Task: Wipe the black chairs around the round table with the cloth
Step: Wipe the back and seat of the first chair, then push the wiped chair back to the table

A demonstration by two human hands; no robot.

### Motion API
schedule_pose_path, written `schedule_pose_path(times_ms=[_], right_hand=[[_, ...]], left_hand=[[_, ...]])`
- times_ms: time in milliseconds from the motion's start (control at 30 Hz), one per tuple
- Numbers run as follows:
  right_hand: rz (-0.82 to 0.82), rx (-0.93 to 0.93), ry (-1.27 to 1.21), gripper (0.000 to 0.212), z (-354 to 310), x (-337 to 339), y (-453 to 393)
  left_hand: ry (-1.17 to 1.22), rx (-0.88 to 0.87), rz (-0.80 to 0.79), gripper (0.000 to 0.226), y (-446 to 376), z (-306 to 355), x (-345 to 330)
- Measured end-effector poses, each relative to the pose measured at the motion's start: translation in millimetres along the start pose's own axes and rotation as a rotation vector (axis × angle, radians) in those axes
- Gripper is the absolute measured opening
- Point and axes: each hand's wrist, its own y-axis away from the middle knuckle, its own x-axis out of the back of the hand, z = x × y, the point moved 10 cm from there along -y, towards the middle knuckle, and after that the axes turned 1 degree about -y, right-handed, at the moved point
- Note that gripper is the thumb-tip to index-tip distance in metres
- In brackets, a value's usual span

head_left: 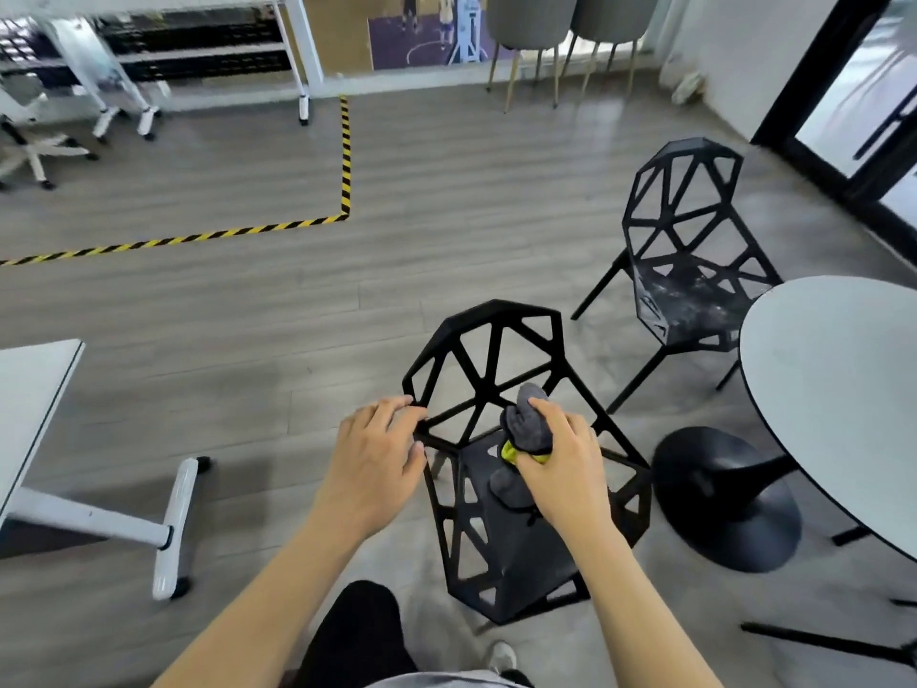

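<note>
A black lattice chair [501, 360] stands right in front of me, its seat below my hands. My left hand [377, 454] grips the left edge of its frame where backrest meets seat. My right hand [563, 459] holds a bunched grey cloth [528, 422] with a yellow-green edge against the lower backrest bars. A second black lattice chair [689, 240] stands further back on the right, its seat smeared with pale dust. The round white table [843, 389] fills the right edge on a black pedestal base [729, 499].
A white desk [30, 404] with a wheeled white leg [173, 528] sits at the left. Yellow-black tape [345, 156] marks the wood floor. Grey chairs [570, 22] and white trolleys [149, 52] line the far wall. Black chair legs [833, 643] show at bottom right.
</note>
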Motion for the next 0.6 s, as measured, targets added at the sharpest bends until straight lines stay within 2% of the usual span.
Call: schedule_pose_path(times_ms=[200, 467, 600], right_hand=[[0.063, -0.044, -0.003, 0.067, -40.8, -42.7, -46.7], [0.238, -0.297, -0.067, 0.067, -106.0, -118.6, -81.0], [0.282, -0.376, -0.041, 0.068, -126.0, -132.1, -84.4]], left_hand=[[-0.016, -0.047, 0.049, 0.035, -64.6, -71.3, 19.3], [0.01, -0.312, -0.068, 0.041, -149.0, -178.4, 43.0], [0.035, -0.432, -0.085, 0.035, -188.2, -194.3, 45.4]])
